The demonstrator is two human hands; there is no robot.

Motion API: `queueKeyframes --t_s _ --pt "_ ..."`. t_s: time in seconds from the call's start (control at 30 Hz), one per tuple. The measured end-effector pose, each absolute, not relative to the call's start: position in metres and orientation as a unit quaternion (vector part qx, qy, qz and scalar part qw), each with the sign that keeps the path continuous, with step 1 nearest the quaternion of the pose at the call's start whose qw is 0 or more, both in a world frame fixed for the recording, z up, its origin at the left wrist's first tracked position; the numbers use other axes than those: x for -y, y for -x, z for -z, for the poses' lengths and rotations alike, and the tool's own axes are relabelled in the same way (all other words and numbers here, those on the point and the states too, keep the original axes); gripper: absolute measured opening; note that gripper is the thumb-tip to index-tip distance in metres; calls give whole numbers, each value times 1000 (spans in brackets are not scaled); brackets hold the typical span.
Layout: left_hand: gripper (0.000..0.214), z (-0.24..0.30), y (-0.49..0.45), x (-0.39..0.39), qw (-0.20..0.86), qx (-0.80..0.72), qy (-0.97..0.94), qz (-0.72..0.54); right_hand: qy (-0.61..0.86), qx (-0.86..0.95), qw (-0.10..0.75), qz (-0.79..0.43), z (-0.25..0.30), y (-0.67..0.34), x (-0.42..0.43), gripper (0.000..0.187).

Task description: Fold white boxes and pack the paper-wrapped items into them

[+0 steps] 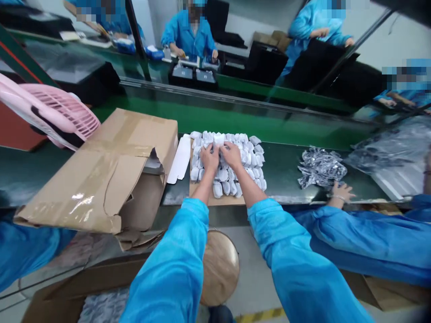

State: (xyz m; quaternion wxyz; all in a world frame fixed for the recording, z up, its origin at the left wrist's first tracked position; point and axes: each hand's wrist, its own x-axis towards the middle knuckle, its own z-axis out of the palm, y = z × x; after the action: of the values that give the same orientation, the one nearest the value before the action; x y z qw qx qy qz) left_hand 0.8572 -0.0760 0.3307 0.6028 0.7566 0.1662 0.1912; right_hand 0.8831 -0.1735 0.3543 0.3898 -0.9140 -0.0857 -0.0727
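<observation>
Rows of small white wrapped packets (225,188) lie on a flat cardboard sheet (222,201) on the dark green bench in front of me. My left hand (209,158) and my right hand (232,154) meet at the far side of the rows. Between their fingertips is one white wrapped packet (219,138), gripped from both sides. What is inside the wrapping cannot be seen. A flat white card piece (180,159) lies just left of the packets.
A torn, taped cardboard box (97,170) fills the left, beside a pink fan (60,110). To the right, a co-worker's hand (340,194) is near crumpled silvery bags (319,168). A round stool (220,268) stands below. Co-workers in blue sit across the line.
</observation>
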Motion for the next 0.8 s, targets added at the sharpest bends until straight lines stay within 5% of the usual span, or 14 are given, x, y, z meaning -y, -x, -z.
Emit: queueKeyframes --t_s 0.2,0.4,0.5,0.6,0.63,0.8 --pt "40 -340 -829 66 589 -168 -775 -158 951 42 297 81 -380 -887 187 34" --pt "34 -300 -594 71 596 -230 -765 -85 953 30 287 87 -410 -792 181 31" --pt "28 -271 -438 55 576 -377 -724 -36 948 119 294 -29 -366 -667 152 29" --pt "36 -249 -302 17 531 -531 -660 3 885 285 252 -269 -311 -512 123 18" --pt "32 -241 -266 0 514 -572 -639 14 851 332 230 -336 -291 -468 110 28" --pt "35 -150 -192 -113 436 -679 -589 37 745 434 122 -491 -169 -370 -6 32"
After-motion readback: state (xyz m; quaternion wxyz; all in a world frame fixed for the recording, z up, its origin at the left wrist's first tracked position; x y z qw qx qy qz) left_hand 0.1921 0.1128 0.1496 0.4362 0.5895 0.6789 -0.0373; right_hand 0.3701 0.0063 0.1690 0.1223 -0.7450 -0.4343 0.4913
